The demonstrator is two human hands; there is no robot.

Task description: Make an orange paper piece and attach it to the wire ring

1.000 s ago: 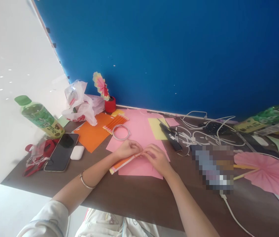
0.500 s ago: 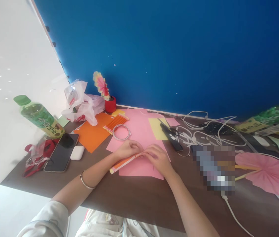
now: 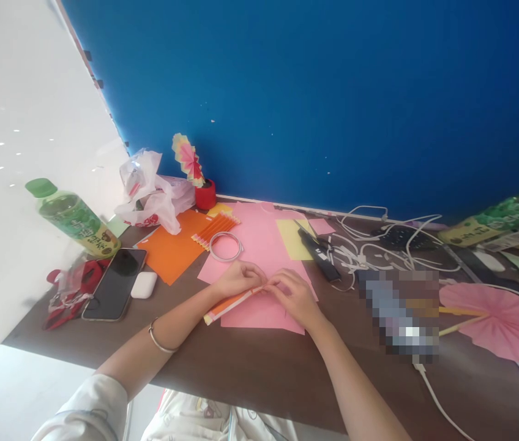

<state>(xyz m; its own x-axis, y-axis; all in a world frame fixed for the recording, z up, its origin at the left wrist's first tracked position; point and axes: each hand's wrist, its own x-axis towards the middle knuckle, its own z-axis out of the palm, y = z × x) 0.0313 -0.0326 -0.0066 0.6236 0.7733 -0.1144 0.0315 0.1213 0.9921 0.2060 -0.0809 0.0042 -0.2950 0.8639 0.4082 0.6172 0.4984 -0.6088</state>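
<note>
A narrow folded paper strip (image 3: pixel 229 306), orange with white and yellow edges, lies slantwise between my hands over pink paper sheets (image 3: pixel 259 318). My left hand (image 3: pixel 240 278) is closed on its upper part, the fingers bent over it. The fingertips of my right hand (image 3: pixel 292 294) pinch its far right end, close against the left fingers. What exactly sits between the fingertips is hidden. Just beyond my left hand rests a roll of tape (image 3: pixel 226 246), and behind it an orange pleated paper (image 3: pixel 216 229).
Orange sheets (image 3: pixel 174 248), a phone (image 3: pixel 117 283), a white earphone case (image 3: pixel 144 285) and a green-capped bottle (image 3: pixel 78 220) are on the left. A black-handled cutter (image 3: pixel 319 256), tangled white cables (image 3: pixel 363 254) and a pink paper fan (image 3: pixel 502 321) lie on the right. A red pot (image 3: pixel 205 195) stands behind.
Almost nothing differs. Both hands stay on the folded paper strip, with only a very slight shift of the fingers.
</note>
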